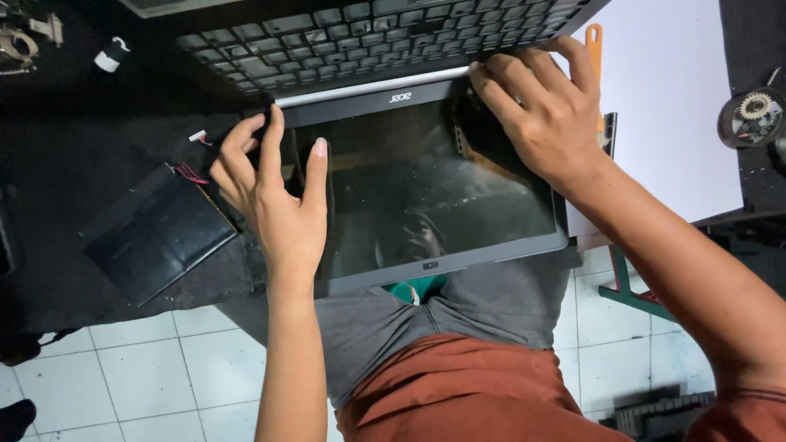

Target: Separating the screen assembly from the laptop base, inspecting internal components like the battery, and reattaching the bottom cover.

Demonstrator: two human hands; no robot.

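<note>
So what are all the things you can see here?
laptop: one, grey frame with dark screen, open and flat in the middle
keyboard: one, dark keys, top
flat battery pack: one, black with red wires, left on the dark mat
orange-handled tool: one, upper right on the white sheet
gear part: one, metal, far right
floor tiles: many, white, bottom
left hand: one, fingers on the screen's left edge
right hand: one, fingers on the hinge at the screen's top right
</note>
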